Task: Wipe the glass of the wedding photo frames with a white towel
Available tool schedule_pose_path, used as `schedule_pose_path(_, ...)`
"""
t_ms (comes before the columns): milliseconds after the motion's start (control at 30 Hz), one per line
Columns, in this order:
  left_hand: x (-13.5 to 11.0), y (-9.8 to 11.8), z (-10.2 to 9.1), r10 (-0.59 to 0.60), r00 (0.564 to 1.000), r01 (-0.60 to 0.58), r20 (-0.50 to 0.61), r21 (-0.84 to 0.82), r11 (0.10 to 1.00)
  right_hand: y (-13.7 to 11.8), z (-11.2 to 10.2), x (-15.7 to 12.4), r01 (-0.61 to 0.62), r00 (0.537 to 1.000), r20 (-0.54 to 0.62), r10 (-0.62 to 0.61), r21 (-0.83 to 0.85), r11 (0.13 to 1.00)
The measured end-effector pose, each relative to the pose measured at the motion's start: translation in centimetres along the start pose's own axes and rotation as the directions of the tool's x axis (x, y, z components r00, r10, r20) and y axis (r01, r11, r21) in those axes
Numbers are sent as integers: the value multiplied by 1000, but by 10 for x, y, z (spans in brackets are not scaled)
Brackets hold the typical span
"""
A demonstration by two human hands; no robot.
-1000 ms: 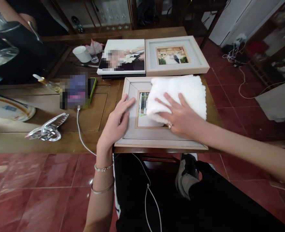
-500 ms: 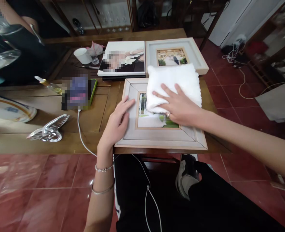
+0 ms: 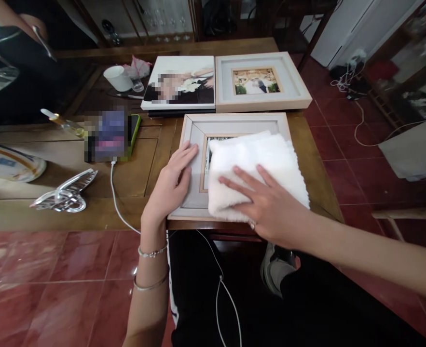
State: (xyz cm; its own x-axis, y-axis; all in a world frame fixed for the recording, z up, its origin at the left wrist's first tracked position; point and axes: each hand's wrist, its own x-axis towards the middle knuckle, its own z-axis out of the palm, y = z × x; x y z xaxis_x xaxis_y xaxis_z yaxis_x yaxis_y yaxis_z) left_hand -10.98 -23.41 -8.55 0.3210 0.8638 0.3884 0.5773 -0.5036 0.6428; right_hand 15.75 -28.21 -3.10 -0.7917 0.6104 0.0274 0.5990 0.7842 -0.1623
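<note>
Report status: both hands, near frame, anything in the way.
Left hand on left side of near frame. Right hand spread on cloth. Near frame flat on table. In the way: cloth, covering much of it.

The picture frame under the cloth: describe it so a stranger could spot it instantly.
Find the wooden table; at its near edge lies a pale picture frame. The left hand rests on its left side. A white cloth under the right hand partly covers it, unlike the uncovered frame beyond.
</note>
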Motion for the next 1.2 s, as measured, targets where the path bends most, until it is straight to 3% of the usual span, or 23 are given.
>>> schedule_pose_path(100, 0, 0, -1, -14, 1000, 14, 7, -18, 1000, 33, -2, 22, -82, 996, 28, 85, -82, 993)
schedule_pose_path(300, 0, 2, -2, -16, 1000, 17, 14, -34, 999, 98, -10, 66, -194, 980, -84, 181, -182, 964)
schedule_pose_path(467, 0, 2, -1, -11, 1000, 11, 3, -33, 999, 117, -14, 83, -188, 982, -55, 180, -242, 952)
schedule_pose_path(600, -1, 2, 0, -21, 1000, 20, -11, -42, 999, 94, -14, 70, -147, 987, 31, 158, -218, 965)
schedule_pose_path(800, -2, 2, 0, -23, 1000, 22, -20, -29, 999, 17, -16, 17, -55, 986, 153, 72, -115, 992)
schedule_pose_path(933, -2, 3, 0, -23, 999, 23, -22, -14, 1000, -22, -12, -12, -17, 999, 37, 19, -28, 999)
schedule_pose_path(1067, -2, 5, -1, -26, 1000, 26, -16, -10, 1000, -29, -4, -16, 41, 999, -17, -41, 10, 999)
schedule_pose_path(1200, -2, 4, -1, -31, 1000, 31, -1, -16, 999, -5, 0, 6, 9, 1000, 19, -8, -16, 1000)
